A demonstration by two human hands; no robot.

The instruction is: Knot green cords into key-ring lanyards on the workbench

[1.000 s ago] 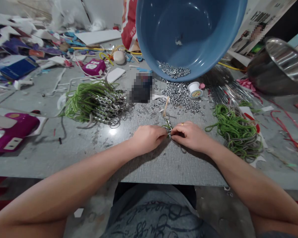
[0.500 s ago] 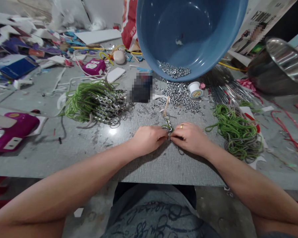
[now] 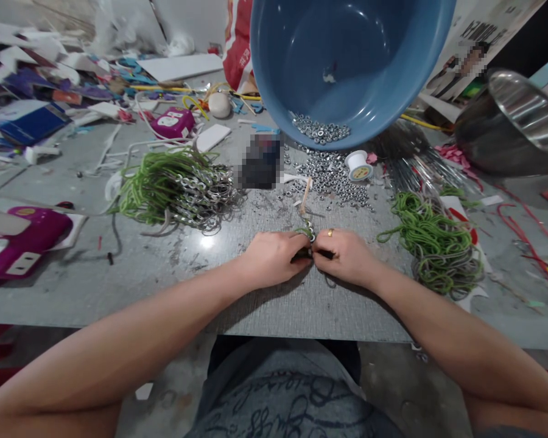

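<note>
Near the front of the table, my left hand and my right hand meet, thumbs and fingertips pinched together. Between them runs a cord strung with small silver nuts, its green part showing just above my left fingertips. The piece closest to the fingertips is mostly hidden. From my hands the strand leads away to a tan band hooked on a white holder. A loose grey cord end lies below my right hand.
A blue basin leans over scattered silver nuts, beside a white spool. Green cord bundles lie left and right. Purple power strips and a steel bowl flank them. Scraps cover the back left.
Both hands stay at the strand. My left thumb has dropped slightly away from the index finger, and my right fingers have shifted a little left and down.
</note>
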